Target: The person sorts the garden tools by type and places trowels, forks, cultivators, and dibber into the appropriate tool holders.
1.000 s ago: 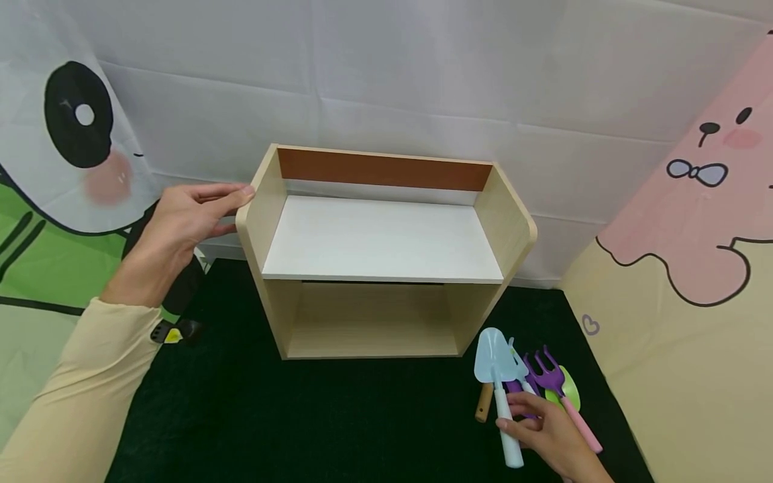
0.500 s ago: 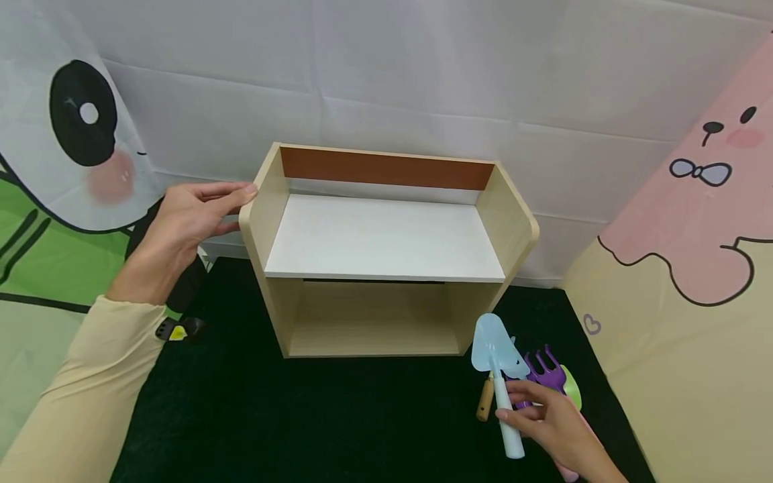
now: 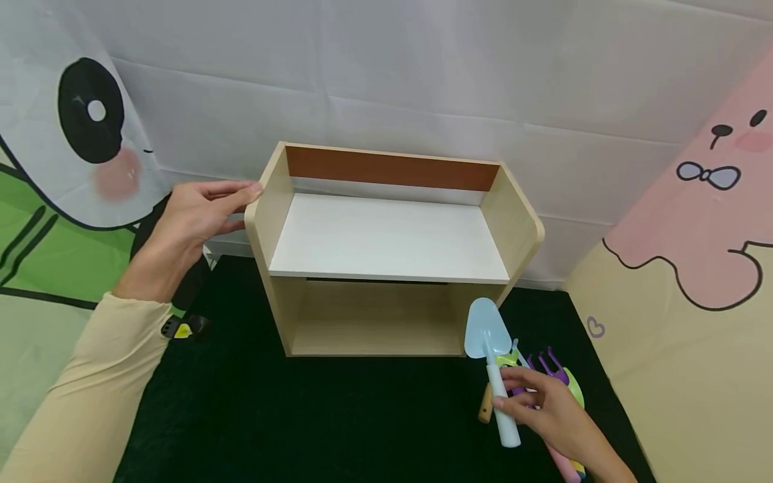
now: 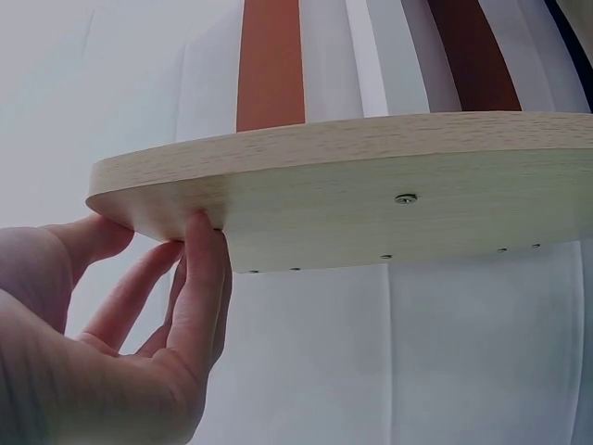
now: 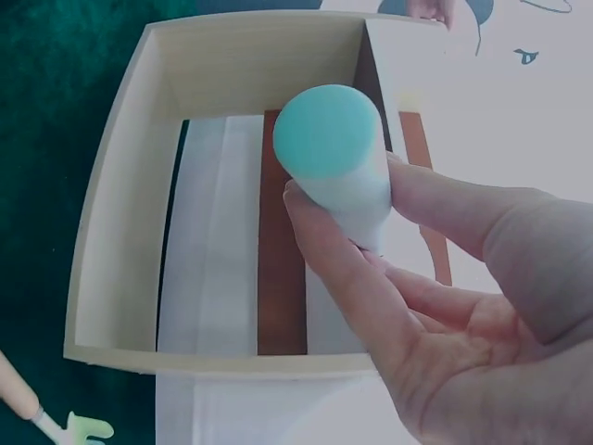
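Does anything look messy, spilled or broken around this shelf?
Nothing looks spilled or broken. Only the garden tools near the right front corner of the shelf unit look messy: they overlap, partly hidden behind the right hand.

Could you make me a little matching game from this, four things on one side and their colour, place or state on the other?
1. light blue trowel
2. left hand
3. middle board
4. wooden handle

A. white, inside the shelf unit
B. on the dark green surface
C. touching the outer side panel
D. held in the right hand

Pairs: 1-D, 2-C, 3-A, 4-B
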Available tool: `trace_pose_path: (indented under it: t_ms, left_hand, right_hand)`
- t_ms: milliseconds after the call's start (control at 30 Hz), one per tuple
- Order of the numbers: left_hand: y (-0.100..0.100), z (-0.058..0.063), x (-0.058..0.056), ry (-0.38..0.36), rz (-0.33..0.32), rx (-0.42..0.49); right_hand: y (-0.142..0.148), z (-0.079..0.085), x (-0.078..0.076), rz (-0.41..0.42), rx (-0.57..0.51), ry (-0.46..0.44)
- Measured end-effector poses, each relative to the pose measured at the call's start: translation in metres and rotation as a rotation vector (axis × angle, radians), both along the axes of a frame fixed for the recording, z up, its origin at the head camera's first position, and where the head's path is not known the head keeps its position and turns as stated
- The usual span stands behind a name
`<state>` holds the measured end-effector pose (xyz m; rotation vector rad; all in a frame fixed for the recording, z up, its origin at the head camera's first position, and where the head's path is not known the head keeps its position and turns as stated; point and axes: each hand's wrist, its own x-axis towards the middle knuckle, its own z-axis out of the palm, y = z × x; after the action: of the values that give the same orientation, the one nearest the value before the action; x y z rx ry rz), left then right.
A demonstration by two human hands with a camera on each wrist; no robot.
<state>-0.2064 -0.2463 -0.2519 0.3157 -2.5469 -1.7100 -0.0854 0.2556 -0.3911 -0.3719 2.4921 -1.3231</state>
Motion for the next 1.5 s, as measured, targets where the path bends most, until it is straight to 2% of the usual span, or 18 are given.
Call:
trace_pose_path:
  t_ms: [167, 567, 800, 1200, 1500]
  left_hand:
    - [0.002, 0.001, 0.000, 0.006, -0.003, 0.001]
    - [0.005, 0.002, 0.001, 0.009, -0.008, 0.011]
    - [0.004, 0.001, 0.001, 0.015, -0.011, 0.008]
    - [0.002, 0.001, 0.002, 0.020, -0.011, 0.011]
    - [0.000, 0.000, 0.003, 0.019, -0.008, 0.016]
  right_hand:
    - [-0.007, 0.008, -0.006, -0.001, 0.001, 0.050]
    - [-0.022, 0.019, -0.017, -0.056, -0.013, 0.076]
    - [-0.028, 0.025, -0.028, -0.028, -0.040, 0.108]
    - [-0.045, 0.035, -0.044, 0.021, -0.126, 0.103]
    - [-0.061, 0.043, -0.057, 0.014, -0.149, 0.094]
